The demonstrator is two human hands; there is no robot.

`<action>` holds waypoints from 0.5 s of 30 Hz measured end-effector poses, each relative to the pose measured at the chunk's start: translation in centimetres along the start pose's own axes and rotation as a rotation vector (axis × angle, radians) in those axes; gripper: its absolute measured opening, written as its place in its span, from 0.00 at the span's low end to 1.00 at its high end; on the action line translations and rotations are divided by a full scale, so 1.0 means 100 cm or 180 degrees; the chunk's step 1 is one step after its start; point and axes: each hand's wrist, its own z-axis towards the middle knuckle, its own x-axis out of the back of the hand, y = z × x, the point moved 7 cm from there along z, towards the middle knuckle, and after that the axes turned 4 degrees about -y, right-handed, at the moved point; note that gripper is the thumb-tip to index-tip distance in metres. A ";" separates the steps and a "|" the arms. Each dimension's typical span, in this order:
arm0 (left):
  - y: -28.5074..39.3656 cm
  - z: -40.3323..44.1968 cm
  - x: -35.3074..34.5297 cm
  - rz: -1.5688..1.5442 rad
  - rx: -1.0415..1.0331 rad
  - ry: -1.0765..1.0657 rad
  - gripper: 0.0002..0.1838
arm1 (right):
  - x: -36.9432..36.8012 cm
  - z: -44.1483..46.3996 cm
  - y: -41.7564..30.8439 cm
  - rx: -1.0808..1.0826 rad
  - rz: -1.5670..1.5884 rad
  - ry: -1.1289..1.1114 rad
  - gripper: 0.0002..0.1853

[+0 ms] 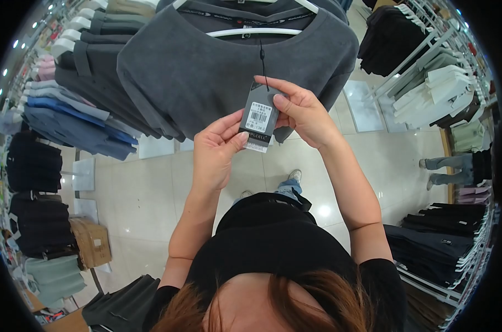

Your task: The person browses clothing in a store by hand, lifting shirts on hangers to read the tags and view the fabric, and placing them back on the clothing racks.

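Note:
A dark grey price tag (258, 113) with a white barcode label faces me, held in front of a grey shirt (206, 72). My left hand (217, 146) pinches the tag's lower left edge between thumb and fingers. At its upper right side, my right hand (306, 113) grips the tag with the thumb on the front face. A thin black cord (263, 58) runs from the tag's top up to the shirt's neckline. The shirt hangs on a white hanger (253, 32), and part of its front is hidden behind my hands and the tag.
More shirts and dark trousers (87, 72) hang to the left, beside blue garments (76, 124). Racks with black clothes (392, 41) and white clothes (433, 91) stand at right. A cardboard box (90, 242) sits at lower left. Another person's legs (450, 169) show at far right.

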 end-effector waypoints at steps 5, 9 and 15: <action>-0.003 0.000 0.001 -0.0005 0.0038 -0.0007 0.21 | 0.001 0.000 0.002 -0.0039 -0.0062 0.0030 0.18; -0.002 -0.001 0.001 -0.0011 0.0036 -0.0007 0.21 | 0.000 -0.001 0.002 -0.0069 -0.0057 0.0056 0.18; -0.003 -0.001 0.004 -0.0040 0.0066 0.0032 0.21 | -0.002 0.001 0.002 -0.0093 -0.0097 0.0082 0.18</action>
